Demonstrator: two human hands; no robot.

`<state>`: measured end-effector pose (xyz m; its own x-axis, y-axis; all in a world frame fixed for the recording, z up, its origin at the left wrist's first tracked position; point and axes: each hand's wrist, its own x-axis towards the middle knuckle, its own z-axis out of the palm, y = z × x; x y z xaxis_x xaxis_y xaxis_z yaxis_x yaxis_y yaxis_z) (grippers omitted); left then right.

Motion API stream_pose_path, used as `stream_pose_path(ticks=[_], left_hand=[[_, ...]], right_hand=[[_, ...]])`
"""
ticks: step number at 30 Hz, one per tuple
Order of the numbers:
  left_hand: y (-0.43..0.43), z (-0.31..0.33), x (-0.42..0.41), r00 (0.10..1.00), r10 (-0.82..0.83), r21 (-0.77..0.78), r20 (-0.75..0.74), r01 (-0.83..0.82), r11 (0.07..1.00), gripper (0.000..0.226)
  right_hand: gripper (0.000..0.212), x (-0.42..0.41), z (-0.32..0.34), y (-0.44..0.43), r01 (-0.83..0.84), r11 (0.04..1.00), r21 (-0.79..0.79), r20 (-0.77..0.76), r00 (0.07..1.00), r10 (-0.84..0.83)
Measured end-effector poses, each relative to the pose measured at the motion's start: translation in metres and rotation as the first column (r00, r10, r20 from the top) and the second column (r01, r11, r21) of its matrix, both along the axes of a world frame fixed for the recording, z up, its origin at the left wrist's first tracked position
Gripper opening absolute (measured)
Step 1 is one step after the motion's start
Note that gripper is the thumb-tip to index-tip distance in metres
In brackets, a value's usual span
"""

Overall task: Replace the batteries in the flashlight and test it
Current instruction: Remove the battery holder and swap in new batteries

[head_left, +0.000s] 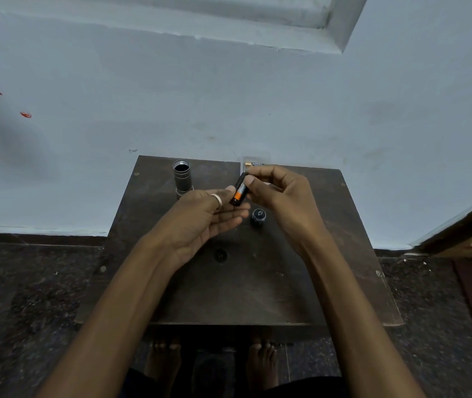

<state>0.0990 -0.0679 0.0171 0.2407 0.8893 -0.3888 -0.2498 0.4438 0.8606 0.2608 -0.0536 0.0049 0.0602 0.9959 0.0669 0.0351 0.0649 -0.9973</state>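
A black and orange battery holder (239, 190) is held between both hands above the dark wooden table (229, 288). My right hand (280, 193) pinches its upper end with thumb and fingers. My left hand (209, 214), wearing a ring, supports its lower end with the palm up. The flashlight body (182, 177) stands upright at the table's far left, its open end facing up. The black tail cap (258, 215) lies on the table below my right hand. A spare battery (253, 164) lies at the far edge, partly hidden behind my right fingers.
The small table stands against a pale blue wall (229, 104). Dark speckled floor (28, 297) surrounds it. A wooden door frame (464, 234) rises at the right. Bare feet (260, 357) show under the table's near edge.
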Motion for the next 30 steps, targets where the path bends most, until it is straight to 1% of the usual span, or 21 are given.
stream_pose_path(ticks=[2, 4, 7, 9, 11, 14, 18, 22, 26, 30], left_hand=[[0.002, -0.001, -0.001, 0.999, 0.035, -0.003, 0.018, -0.035, 0.999, 0.024], [0.003, -0.002, 0.0, 0.998, 0.06, 0.01, 0.018, -0.061, 0.998, 0.021], [0.004, -0.004, -0.001, 0.997, 0.072, 0.047, 0.008, -0.072, 0.996, 0.021], [0.004, -0.004, -0.002, 0.998, 0.065, 0.064, 0.007, -0.066, 0.996, 0.022], [0.004, -0.006, -0.003, 0.998, 0.063, 0.073, -0.01, -0.062, 0.995, 0.022], [0.004, -0.009, -0.003, 0.997, 0.065, 0.08, -0.051, -0.061, 0.995, 0.023], [0.004, -0.009, -0.004, 0.992, 0.068, 0.094, -0.11, -0.058, 0.994, 0.025], [0.004, -0.009, -0.003, 0.983, 0.077, 0.109, -0.166, -0.06, 0.992, 0.023], [0.003, -0.007, -0.002, 0.98, 0.071, 0.094, -0.184, -0.054, 0.994, 0.026], [0.001, -0.004, -0.002, 0.986, 0.076, 0.076, -0.146, -0.065, 0.995, 0.023]], right_hand=[[0.023, -0.004, -0.002, -0.001, 0.035, 0.995, 0.089, 0.196, 0.979, -0.052], [0.029, -0.008, -0.003, -0.004, 0.02, 0.977, 0.211, 0.376, 0.921, -0.1], [0.04, -0.013, -0.005, -0.008, -0.094, 0.917, 0.387, 0.527, 0.839, -0.136], [0.045, -0.013, -0.006, -0.01, -0.135, 0.897, 0.421, 0.581, 0.8, -0.152], [0.049, -0.012, -0.006, -0.01, -0.16, 0.9, 0.406, 0.628, 0.764, -0.147], [0.052, -0.011, -0.004, -0.011, -0.196, 0.898, 0.395, 0.712, 0.682, -0.165], [0.055, -0.011, -0.002, -0.013, -0.211, 0.901, 0.379, 0.786, 0.587, -0.193], [0.055, -0.012, -0.003, -0.016, -0.205, 0.896, 0.395, 0.808, 0.542, -0.232], [0.051, -0.014, -0.005, -0.016, -0.201, 0.887, 0.416, 0.79, 0.563, -0.243], [0.043, -0.014, -0.005, -0.015, -0.183, 0.885, 0.428, 0.761, 0.601, -0.244]])
